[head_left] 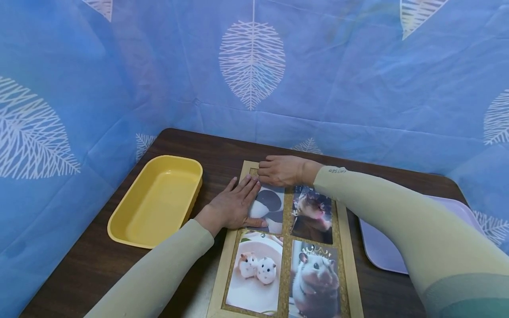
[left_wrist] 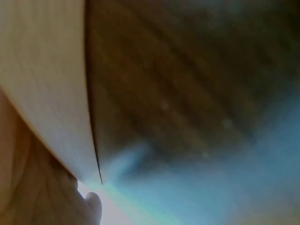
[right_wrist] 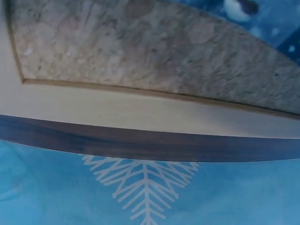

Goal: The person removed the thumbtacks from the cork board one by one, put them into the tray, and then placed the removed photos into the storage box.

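Observation:
A wood-framed cork board (head_left: pixel 287 274) lies on the table with several photos fixed to it. My left hand (head_left: pixel 232 207) rests with spread, straight fingers on the upper-left photo (head_left: pixel 272 207), a black-and-white picture, and on the frame's left side. At that photo's top edge, my right hand (head_left: pixel 283 170) has its fingers bent down near the left fingertips; whatever they may pinch is hidden. Below lie a photo of two hamsters (head_left: pixel 257 269) and one of a crowned hamster (head_left: pixel 316 278), with small pins at their tops. A darker photo (head_left: pixel 312 214) sits upper right, partly under the right forearm.
A yellow tray (head_left: pixel 159 201) stands left of the board on the dark wooden table (head_left: pixel 214 145). To the right, a pale purple tray (head_left: pixel 383 245) lies partly beneath the right arm. Blue leaf-patterned cloth (head_left: pixel 338 79) hangs behind the table.

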A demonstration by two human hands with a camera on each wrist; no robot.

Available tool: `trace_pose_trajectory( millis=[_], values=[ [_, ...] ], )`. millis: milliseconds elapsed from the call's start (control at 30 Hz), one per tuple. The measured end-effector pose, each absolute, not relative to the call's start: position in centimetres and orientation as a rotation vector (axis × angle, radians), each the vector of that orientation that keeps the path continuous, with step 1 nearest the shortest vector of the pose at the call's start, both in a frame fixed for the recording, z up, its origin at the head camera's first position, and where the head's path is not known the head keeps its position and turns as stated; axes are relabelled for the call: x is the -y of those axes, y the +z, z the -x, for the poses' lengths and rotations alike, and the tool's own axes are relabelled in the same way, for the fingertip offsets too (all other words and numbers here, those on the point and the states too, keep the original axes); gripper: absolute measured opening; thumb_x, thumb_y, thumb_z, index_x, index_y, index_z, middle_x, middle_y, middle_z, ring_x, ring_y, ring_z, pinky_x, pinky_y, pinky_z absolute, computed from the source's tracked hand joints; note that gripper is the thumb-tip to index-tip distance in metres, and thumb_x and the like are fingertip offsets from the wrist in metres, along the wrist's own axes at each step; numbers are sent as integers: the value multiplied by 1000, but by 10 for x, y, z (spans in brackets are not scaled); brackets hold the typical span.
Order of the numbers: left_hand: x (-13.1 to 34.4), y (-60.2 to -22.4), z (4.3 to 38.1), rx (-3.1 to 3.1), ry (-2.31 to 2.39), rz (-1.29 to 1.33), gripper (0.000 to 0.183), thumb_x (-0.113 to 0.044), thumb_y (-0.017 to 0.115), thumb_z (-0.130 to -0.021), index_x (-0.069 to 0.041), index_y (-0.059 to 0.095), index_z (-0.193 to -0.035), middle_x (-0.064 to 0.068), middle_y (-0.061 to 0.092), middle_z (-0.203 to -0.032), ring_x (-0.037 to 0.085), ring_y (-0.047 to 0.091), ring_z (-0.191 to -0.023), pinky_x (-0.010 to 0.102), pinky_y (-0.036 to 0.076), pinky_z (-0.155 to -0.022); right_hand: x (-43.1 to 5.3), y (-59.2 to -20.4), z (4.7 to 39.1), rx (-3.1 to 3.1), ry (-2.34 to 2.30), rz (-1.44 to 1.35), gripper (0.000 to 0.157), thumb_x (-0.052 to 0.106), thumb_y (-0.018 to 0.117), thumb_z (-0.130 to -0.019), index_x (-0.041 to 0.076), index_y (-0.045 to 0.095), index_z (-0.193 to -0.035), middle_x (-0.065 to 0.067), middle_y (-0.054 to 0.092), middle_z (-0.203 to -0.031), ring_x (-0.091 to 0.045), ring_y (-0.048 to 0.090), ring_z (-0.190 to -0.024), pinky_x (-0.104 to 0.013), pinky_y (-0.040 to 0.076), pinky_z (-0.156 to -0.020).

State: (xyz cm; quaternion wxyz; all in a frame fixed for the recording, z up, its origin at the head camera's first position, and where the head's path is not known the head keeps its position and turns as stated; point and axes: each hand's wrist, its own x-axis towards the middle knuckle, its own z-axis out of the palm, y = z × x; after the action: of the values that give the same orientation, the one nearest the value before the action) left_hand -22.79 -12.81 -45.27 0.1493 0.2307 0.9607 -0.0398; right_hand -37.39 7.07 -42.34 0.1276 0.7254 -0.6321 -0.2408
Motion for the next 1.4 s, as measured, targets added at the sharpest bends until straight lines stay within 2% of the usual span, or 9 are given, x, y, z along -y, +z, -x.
trace_pose_trajectory(
  millis=[267,633,967,1167,1400],
  values=[
    [128,-454,227,-2769,-109,-672,116,-92,32,-91,-14,-1,-171,4,-6,-179,24,-8,-165,50,2,-134,-74,-426,377,1820,-717,-2112,28,27,47,-112,11,64,-128,-6,67,-126,-26,58,-114,-44,48,-94],
    [125,-453,228,-2768,-107,-672,117,-92,32,-90,-16,-4,-171,2,-8,-178,23,-10,-165,49,1,-134,-76,-423,376,1798,-706,-2096,26,25,47,-112,10,65,-124,-6,67,-119,-25,58,-109,-43,48,-91],
    [128,-455,226,-2775,-129,-662,117,-94,28,-90,-15,-4,-170,3,-7,-178,24,-9,-165,52,-2,-133,-69,-418,369,1869,-798,-2074,28,27,47,-114,12,64,-130,-5,67,-125,-25,58,-114,-44,49,-94],
    [133,-446,220,-2766,-111,-661,114,-91,33,-92,-14,1,-171,5,-4,-179,25,-4,-165,58,1,-132,-66,-417,367,1868,-762,-2054,22,25,51,-112,13,67,-121,-4,68,-118,-24,57,-106,-42,49,-88],
    [140,-444,214,-2756,-64,-664,113,-88,35,-94,-12,2,-171,6,-6,-179,27,-4,-165,60,4,-132,-69,-419,366,1933,-676,-2056,18,22,52,-111,12,67,-115,-4,67,-113,-23,55,-99,-41,48,-81]
  ],
)
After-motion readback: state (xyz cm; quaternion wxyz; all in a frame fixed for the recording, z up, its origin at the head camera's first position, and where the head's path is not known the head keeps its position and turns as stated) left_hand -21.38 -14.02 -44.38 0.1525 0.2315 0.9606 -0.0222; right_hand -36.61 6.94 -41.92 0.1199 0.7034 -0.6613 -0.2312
